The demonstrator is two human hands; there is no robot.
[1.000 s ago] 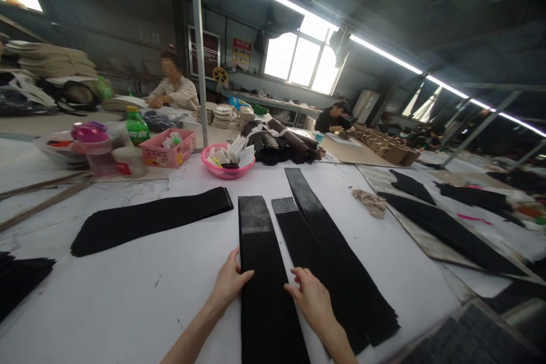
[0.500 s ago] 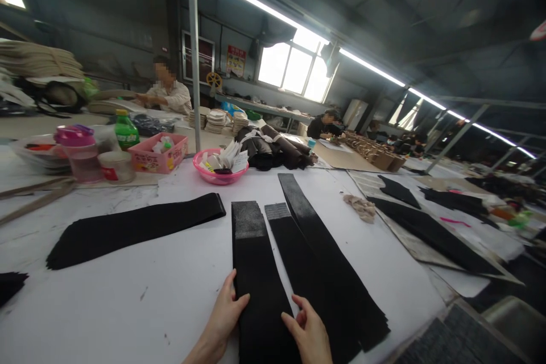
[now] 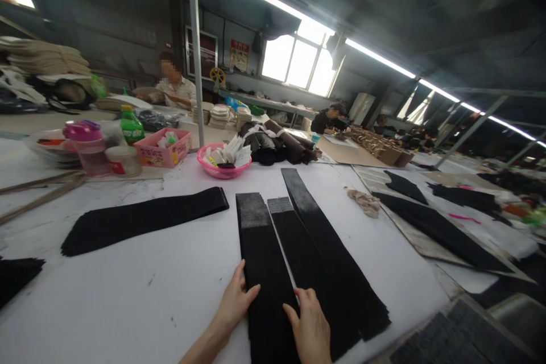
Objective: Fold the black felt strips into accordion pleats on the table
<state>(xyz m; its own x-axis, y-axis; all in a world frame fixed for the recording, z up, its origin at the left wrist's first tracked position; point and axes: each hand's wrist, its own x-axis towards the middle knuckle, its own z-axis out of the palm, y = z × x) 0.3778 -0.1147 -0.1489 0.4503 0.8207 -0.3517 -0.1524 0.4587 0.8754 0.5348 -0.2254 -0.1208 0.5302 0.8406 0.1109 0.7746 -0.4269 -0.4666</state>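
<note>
A long stack of black fabric strips (image 3: 268,273), with a greyish far end, lies on the white tabletop between my hands. My left hand (image 3: 234,298) is at its left edge, fingers along the side and thumb spread over the top. At the right edge rests my right hand (image 3: 309,321), its thumb apart from the bent fingers and over the strips. Close by on the right is a second black stack (image 3: 294,239), with a longer black stack (image 3: 341,273) beside it, partly overlapping. My palms and the near end of the middle stack are partly out of sight.
Another black stack (image 3: 145,219) lies to the left. Behind stand a pink basket (image 3: 224,169) of paper tags, a pink box (image 3: 164,151) and a green bottle (image 3: 131,128). A crumpled beige cloth (image 3: 364,203) is at right. Two people work farther back.
The stack between my hands has shifted slightly right at its near part, narrowing the white gap to the neighbouring stack. Both hands remain at its edges. The whole view has moved a little.
</note>
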